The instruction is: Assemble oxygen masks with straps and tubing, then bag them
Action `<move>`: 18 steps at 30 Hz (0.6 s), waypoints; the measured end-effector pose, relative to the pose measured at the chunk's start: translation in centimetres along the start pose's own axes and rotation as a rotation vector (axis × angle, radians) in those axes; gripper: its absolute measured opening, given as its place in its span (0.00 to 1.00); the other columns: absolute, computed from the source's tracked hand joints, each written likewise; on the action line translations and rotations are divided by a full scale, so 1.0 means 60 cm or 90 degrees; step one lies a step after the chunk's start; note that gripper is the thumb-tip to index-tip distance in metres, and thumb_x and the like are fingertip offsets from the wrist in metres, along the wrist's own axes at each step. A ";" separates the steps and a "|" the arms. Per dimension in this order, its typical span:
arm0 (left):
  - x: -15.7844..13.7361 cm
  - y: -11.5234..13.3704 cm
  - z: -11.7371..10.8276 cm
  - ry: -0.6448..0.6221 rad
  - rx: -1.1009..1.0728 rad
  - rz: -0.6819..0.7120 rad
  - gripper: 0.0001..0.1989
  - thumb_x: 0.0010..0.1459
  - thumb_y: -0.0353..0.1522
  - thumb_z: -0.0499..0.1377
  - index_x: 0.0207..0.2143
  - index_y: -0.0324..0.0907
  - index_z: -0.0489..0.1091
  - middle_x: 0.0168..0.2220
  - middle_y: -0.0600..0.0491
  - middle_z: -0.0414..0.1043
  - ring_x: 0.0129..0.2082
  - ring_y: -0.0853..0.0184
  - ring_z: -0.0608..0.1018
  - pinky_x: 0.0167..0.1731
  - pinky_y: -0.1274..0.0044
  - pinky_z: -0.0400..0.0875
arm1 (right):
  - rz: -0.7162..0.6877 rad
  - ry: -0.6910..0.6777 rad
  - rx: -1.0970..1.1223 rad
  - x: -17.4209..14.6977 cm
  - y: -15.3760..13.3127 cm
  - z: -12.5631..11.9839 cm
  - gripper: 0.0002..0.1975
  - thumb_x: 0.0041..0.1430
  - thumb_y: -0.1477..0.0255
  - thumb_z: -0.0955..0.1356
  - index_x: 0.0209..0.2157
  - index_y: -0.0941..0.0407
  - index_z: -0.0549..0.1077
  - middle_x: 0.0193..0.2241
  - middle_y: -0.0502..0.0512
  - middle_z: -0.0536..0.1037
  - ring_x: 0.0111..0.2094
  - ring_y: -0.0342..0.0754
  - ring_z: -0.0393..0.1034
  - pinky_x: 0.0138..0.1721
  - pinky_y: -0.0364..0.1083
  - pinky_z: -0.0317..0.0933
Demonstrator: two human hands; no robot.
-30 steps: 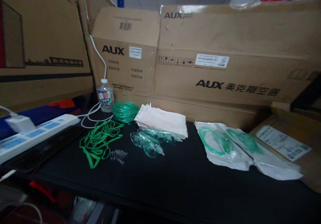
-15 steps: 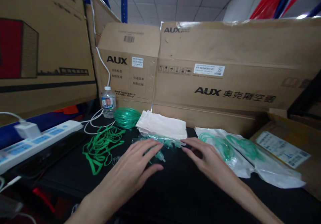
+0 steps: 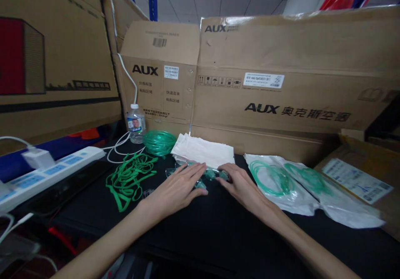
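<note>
A group of clear green plastic pieces [image 3: 211,174] lies on the black table in front of a stack of white paper-like packets [image 3: 203,150]. My left hand [image 3: 184,185] is over the left part of the group, fingers stretched forward and thumb apart, covering some pieces. From the right, my right hand [image 3: 240,185] reaches to the group's other end. Its fingers are bent and the thumb is spread, with a green piece in the gap; no firm grip shows. A tangle of green elastic straps [image 3: 129,177] lies left of my left hand.
Coiled green tubing [image 3: 159,142] and a plastic bottle [image 3: 136,125] stand at the back left. A white power strip [image 3: 65,173] runs along the left. Two packs with green tubing [image 3: 278,179] lie at the right, beside a cardboard box [image 3: 359,179]. Large cardboard sheets [image 3: 281,62] wall the back.
Both hands have moved slightly closer over the green pieces, the right one a little to the left. The view has shifted slightly.
</note>
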State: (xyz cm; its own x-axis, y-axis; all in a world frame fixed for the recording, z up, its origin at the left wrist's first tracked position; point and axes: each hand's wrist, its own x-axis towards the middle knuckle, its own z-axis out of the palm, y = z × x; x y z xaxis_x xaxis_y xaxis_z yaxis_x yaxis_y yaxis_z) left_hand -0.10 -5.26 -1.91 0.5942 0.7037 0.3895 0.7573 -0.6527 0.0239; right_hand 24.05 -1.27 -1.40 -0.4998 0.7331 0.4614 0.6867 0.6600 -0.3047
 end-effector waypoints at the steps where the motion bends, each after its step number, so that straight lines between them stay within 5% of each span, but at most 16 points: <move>1: -0.001 0.000 0.000 0.002 -0.002 0.001 0.33 0.72 0.48 0.49 0.70 0.39 0.55 0.70 0.41 0.59 0.70 0.56 0.63 0.68 0.61 0.57 | 0.004 0.001 -0.001 0.000 -0.001 0.000 0.10 0.62 0.77 0.71 0.46 0.57 0.77 0.44 0.61 0.82 0.47 0.56 0.78 0.50 0.53 0.70; 5: -0.002 0.000 0.003 0.018 -0.010 0.006 0.32 0.72 0.48 0.50 0.70 0.41 0.55 0.70 0.42 0.60 0.70 0.57 0.63 0.68 0.61 0.56 | 0.030 0.002 -0.004 0.000 -0.011 -0.004 0.07 0.61 0.77 0.71 0.42 0.57 0.77 0.34 0.57 0.83 0.34 0.53 0.78 0.39 0.50 0.72; 11: -0.003 -0.004 0.008 0.025 -0.020 0.004 0.32 0.71 0.47 0.51 0.71 0.41 0.55 0.70 0.41 0.60 0.69 0.56 0.64 0.68 0.61 0.56 | 0.016 0.025 -0.025 -0.009 -0.020 -0.017 0.10 0.60 0.79 0.68 0.42 0.55 0.77 0.42 0.62 0.81 0.46 0.60 0.73 0.50 0.58 0.67; 18: 0.005 -0.001 0.005 0.013 -0.034 0.003 0.33 0.70 0.47 0.53 0.71 0.44 0.53 0.71 0.43 0.58 0.71 0.58 0.61 0.70 0.57 0.52 | 0.083 0.037 0.064 -0.072 -0.032 -0.056 0.07 0.62 0.69 0.69 0.41 0.53 0.78 0.35 0.55 0.82 0.33 0.53 0.77 0.37 0.50 0.73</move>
State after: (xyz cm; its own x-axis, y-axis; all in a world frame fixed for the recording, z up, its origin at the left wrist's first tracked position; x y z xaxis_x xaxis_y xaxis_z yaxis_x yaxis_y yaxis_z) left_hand 0.08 -4.91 -2.08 0.5918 0.6950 0.4082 0.7386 -0.6704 0.0707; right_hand 26.66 -6.27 -0.03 -0.3764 0.8051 0.4584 0.6866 0.5746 -0.4455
